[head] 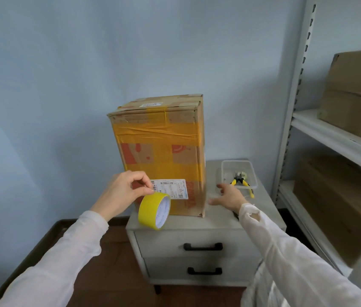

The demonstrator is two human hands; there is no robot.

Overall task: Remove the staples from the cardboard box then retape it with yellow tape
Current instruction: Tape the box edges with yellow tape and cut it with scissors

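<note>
A tall cardboard box stands upright on a small grey cabinet. Yellow tape bands wrap its front, and a white shipping label sits low on that face. My left hand pinches the top edge of a yellow tape roll, which hangs in front of the box's lower left corner. My right hand hovers with spread fingers just right of the box, over the cabinet top, holding nothing. Yellow-handled pliers lie partly in a clear plastic tray just beyond that hand.
The cabinet has two drawers with black handles. A white metal shelf rack stands on the right, holding brown cardboard boxes on two levels. A pale blue wall is behind, and dark wood floor lies below.
</note>
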